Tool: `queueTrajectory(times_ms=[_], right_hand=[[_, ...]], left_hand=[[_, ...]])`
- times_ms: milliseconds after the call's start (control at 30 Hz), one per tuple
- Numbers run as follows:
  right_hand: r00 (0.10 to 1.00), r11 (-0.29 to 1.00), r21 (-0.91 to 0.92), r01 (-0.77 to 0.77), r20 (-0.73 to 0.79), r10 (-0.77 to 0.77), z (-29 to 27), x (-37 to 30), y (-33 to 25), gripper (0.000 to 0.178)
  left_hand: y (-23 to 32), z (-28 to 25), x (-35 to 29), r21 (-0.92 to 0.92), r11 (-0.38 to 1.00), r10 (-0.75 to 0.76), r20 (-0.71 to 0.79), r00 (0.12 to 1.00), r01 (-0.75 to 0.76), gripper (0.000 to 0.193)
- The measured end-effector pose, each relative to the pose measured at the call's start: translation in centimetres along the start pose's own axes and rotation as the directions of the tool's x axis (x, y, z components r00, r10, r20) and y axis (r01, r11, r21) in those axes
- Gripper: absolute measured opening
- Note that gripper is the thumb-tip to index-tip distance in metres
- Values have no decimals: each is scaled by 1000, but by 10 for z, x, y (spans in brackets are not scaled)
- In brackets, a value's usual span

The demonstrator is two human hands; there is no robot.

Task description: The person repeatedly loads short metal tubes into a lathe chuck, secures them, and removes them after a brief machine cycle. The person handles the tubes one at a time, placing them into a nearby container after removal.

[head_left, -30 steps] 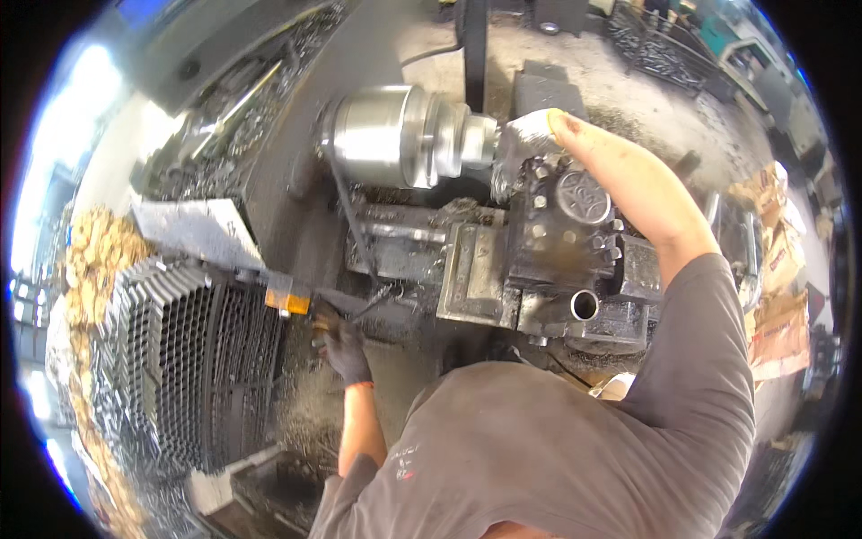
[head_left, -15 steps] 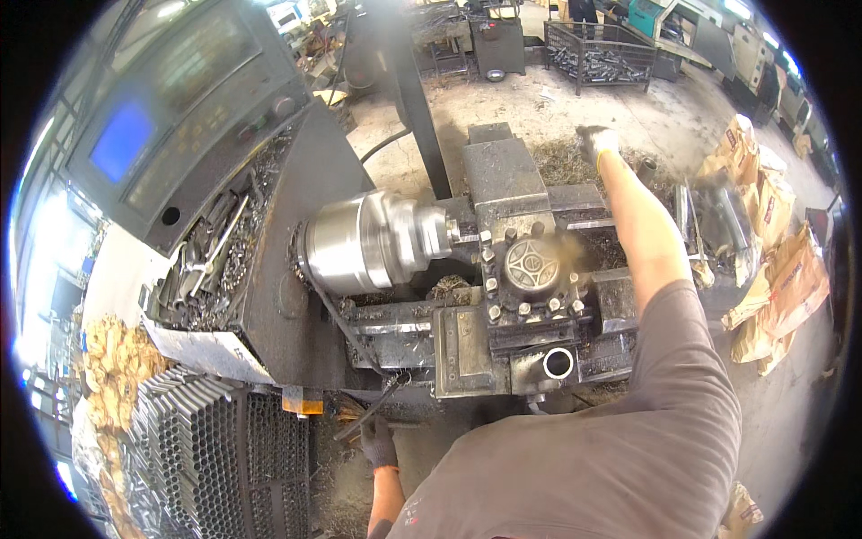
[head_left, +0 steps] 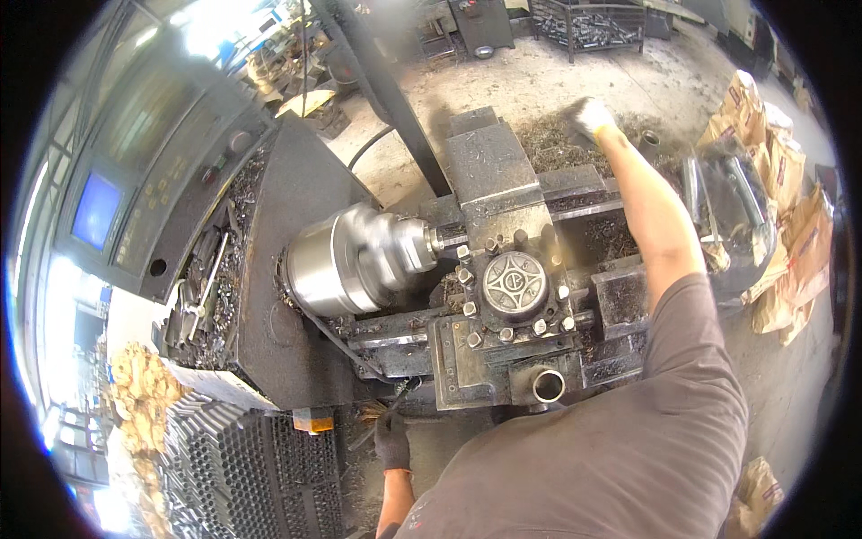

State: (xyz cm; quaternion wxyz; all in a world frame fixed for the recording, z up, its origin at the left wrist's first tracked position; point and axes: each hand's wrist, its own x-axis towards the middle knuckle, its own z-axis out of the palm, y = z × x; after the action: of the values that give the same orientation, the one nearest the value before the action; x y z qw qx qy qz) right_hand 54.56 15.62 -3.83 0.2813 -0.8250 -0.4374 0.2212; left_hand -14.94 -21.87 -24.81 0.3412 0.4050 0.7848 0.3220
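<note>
My left hand [head_left: 392, 441], in a dark glove, is low at the lathe's front with its fingers closed round a dark lever [head_left: 403, 397]. Tan bristles [head_left: 371, 412] show beside it. My right arm reaches across the lathe. Its gloved hand [head_left: 588, 119] is over the metal chips [head_left: 548, 144] behind the bed, smeared by motion, so its fingers and any held thing cannot be made out. Between my arms stand the lathe chuck [head_left: 337, 265], its jaws blurred as if spinning, and the bolted tool post [head_left: 514, 286].
At left is a control panel with a blue screen [head_left: 97, 211], above a tray of tools [head_left: 208, 287]. Stacked metal tubes [head_left: 229, 467] stand below. Brown paper sacks [head_left: 799, 251] lie at right. A wire bin of metal parts [head_left: 588, 31] is at the back.
The chuck jaws, sharp before, are now blurred by rotation. The whole view has shifted and tilted somewhat. My left hand stays low by the lever, and my right hand stays behind the lathe.
</note>
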Motion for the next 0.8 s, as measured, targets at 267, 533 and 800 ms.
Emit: queueTrajectory(times_ms=[267, 533, 800], right_hand=[[415, 435, -169, 884, 711, -567, 150, -99, -98, 45], [310, 516, -3, 857, 802, -510, 169, -156, -154, 94], [399, 501, -233, 834, 881, -254, 168, -119, -118, 42]], left_hand=[[128, 17, -14, 277, 766, 585, 75, 808, -580, 25], [303, 69, 13, 403, 72, 982, 133, 136, -912, 59], [362, 128, 65, 556, -142, 914, 391, 107, -819, 57]])
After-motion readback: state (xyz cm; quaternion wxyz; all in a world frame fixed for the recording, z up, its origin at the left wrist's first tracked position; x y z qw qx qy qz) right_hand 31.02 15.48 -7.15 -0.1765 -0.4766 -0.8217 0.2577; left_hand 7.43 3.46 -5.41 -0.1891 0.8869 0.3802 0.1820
